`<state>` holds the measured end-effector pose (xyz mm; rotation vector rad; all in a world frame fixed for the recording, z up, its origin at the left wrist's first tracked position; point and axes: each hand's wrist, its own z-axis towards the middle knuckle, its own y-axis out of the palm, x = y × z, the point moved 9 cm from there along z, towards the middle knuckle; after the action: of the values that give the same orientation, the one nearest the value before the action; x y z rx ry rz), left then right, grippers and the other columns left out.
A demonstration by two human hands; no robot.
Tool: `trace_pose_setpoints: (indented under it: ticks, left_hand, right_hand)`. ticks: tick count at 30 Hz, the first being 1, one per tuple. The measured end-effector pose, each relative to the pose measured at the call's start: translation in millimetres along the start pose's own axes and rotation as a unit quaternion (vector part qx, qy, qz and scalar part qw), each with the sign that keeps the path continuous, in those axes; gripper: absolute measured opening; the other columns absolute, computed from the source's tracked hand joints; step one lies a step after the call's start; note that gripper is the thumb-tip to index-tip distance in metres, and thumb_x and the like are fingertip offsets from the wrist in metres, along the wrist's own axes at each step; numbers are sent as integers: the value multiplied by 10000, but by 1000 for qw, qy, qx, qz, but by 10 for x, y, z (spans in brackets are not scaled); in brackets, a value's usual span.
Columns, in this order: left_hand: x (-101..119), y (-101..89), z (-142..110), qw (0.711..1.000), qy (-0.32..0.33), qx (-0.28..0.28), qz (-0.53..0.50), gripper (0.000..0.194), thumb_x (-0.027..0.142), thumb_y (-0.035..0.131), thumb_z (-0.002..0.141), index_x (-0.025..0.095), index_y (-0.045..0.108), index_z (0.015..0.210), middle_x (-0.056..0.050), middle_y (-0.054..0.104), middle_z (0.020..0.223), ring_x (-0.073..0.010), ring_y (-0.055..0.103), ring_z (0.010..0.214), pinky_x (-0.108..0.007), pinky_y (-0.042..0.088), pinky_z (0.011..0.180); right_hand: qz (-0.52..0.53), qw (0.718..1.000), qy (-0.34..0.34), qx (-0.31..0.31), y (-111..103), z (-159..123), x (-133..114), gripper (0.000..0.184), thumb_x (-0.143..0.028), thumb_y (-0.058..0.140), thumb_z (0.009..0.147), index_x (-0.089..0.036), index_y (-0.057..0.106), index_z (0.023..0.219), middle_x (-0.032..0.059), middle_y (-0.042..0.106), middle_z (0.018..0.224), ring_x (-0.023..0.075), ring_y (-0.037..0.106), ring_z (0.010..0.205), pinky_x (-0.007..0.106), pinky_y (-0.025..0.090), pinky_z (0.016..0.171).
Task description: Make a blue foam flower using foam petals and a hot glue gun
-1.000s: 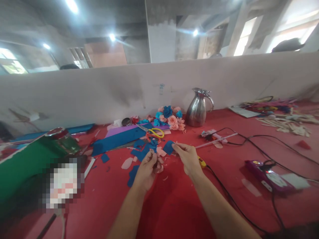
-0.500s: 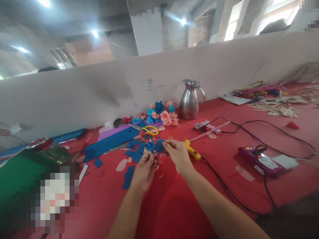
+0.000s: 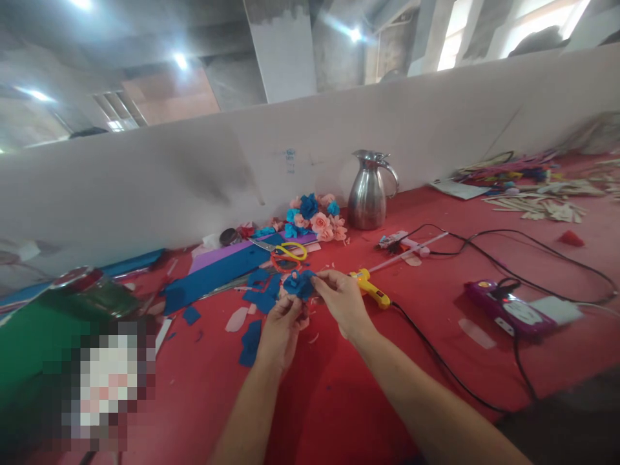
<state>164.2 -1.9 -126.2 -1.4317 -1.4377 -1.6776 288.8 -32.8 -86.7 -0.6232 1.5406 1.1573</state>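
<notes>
In the middle of the head view, my left hand point(image 3: 285, 320) is closed in a pinch around the base of a blue paper flower point(image 3: 292, 283). My right hand point(image 3: 339, 298) pinches a blue paper petal point(image 3: 306, 284) against the flower's right side. Cut blue paper pieces point(image 3: 264, 297) lie on the table just left of the flower. Behind it rest scissors point(image 3: 290, 252) with yellow and red handles. A yellow glue gun point(image 3: 371, 289) with a clear glue stick lies right beside my right hand.
Pink and blue paper flowers point(image 3: 320, 223) are heaped near the partition, beside a steel jug point(image 3: 368, 194). Black cords run across the red table to a purple power strip point(image 3: 508, 313). A lidded jar point(image 3: 97, 290) stands at left, near blue paper strips point(image 3: 217, 274).
The blue petal in my right hand has come in against the flower and now overlaps it. My left hand keeps its pinch in nearly the same place.
</notes>
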Motion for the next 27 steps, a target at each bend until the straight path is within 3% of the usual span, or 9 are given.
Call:
trace_pose_setpoints:
  ticks: [14,21,27]
  left_hand:
    - [46,-41,-3,999,35,25,27,296,362,748,669,156,540,621,48,493,599,-69,431,576,-187,369,582]
    - [93,-58,-37,998,41,50,19,272,386,775,624,157,644,694,31,554,625,-85,461,597,-205,386,596]
    - [171,-67,-32,996,81,40,3,223,352,773,629,185,721,767,15,634,700,-92,498,637,-213,415,662]
  right_hand:
    - [0,999,-38,-23,69,-32,-63,154,-331,632,704,-180,649,733,3,666,671,150,594,636,270,446,618]
    - [56,998,-15,-31,81,-76,-58,148,-177,506,636,-194,619,730,-28,635,612,135,563,613,256,413,607]
    - [94,992,-9,-87,205,-117,-74,151,-162,646,608,-202,609,749,-27,652,662,134,576,657,261,437,653]
